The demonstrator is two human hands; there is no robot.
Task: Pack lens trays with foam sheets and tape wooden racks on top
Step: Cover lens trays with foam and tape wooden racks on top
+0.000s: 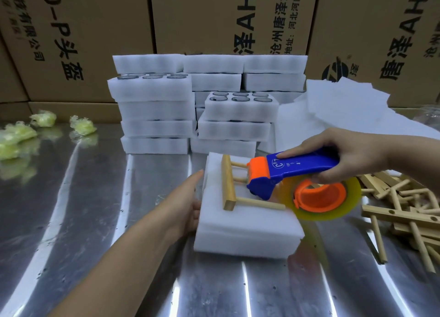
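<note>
A white foam lens tray [245,233] covered by a foam sheet lies on the metal table in front of me. A wooden rack [229,185] with three dowels lies flat on top of it. My right hand [345,154] grips a blue and orange tape dispenser [292,173] with a clear tape roll [328,197]; its orange nose rests on the rack's dowels. My left hand [185,202] lies flat against the tray's left side, fingers extended.
Stacks of foam lens trays [154,107] stand behind, some showing round lenses. Loose foam sheets [345,112] lie at back right. A pile of wooden racks [409,212] sits at right. Crumpled yellowish tape wads [81,126] lie at left. Cardboard boxes [214,19] line the back.
</note>
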